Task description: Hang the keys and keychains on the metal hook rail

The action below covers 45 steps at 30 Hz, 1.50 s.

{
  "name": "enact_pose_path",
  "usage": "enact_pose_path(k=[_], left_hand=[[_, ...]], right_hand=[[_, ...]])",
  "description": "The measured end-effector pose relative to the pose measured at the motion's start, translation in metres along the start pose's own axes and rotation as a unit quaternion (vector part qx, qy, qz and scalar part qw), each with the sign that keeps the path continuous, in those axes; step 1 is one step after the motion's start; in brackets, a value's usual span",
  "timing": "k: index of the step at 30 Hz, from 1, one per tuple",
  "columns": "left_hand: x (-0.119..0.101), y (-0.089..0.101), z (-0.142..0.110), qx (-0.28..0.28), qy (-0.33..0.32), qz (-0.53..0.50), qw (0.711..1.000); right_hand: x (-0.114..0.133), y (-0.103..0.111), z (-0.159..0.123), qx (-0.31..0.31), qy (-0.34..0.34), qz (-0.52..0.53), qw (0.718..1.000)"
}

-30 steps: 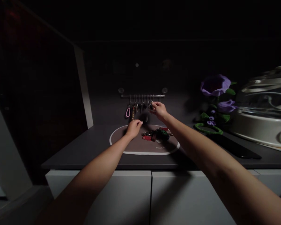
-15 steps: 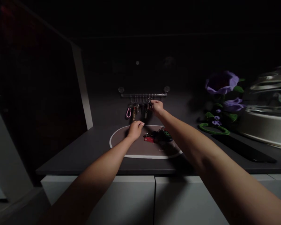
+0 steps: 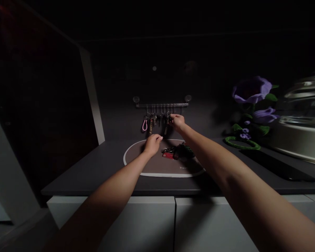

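**Right hand** (image 3: 177,122): raised to the rail, thumb and fingertips pinched narrowly on a key ring (image 3: 168,113) toward the right end of the row. The pinch keeps the ring at hook height, with the key hanging below it.

**Left hand** (image 3: 152,145): low over the mat, fingers loosely curled, nothing visible in them. Whether it holds something small cannot be told.

**Rail** (image 3: 162,105): clear bar on the dark wall (image 3: 120,70), fixed by two round suction cups (image 3: 135,99). Mounted high enough that the hanging keys (image 3: 157,120) and a pink strap (image 3: 144,125) drop free above the surface (image 3: 94,171).

**Mat** (image 3: 124,159): oval, brown, white-rimmed, directly beneath the rail, seemingly placed to receive what is set down there. On it: a loose bunch of keys (image 3: 177,152) with a red tag (image 3: 168,155), just right of the left hand.

**Far right of surface**: purple artificial flowers (image 3: 252,90), a flat black slab (image 3: 278,168), a steel cooker (image 3: 296,136).
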<state>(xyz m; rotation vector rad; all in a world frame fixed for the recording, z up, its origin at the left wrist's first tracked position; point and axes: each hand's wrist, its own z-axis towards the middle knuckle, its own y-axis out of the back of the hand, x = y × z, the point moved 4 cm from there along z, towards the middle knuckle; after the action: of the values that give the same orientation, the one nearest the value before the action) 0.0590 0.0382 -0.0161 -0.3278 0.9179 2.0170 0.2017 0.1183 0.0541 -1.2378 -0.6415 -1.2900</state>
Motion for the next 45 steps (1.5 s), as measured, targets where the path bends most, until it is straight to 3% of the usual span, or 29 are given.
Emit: enact_pose_path(k=[9, 19, 25, 36, 45], left_hand=[[0.0, -0.001, 0.001, -0.001, 0.002, -0.008, 1.0], [-0.002, -0.001, 0.001, 0.012, 0.001, -0.033, 0.999], [-0.011, 0.0, -0.001, 0.035, -0.022, -0.025, 0.999], [-0.021, 0.006, -0.011, 0.087, -0.061, 0.004, 0.994], [-0.032, 0.001, -0.018, 0.125, -0.115, 0.049, 0.984]], right_hand=[[-0.005, 0.006, 0.004, 0.017, 0.015, -0.033, 0.999], [0.009, 0.008, -0.006, 0.045, 0.002, -0.098, 0.994], [0.017, 0.017, -0.012, 0.049, 0.028, -0.159, 0.986], [0.017, 0.045, -0.061, 0.075, 0.027, -0.119, 0.99], [0.007, 0.075, -0.098, 0.067, 0.08, -0.196, 0.975]])
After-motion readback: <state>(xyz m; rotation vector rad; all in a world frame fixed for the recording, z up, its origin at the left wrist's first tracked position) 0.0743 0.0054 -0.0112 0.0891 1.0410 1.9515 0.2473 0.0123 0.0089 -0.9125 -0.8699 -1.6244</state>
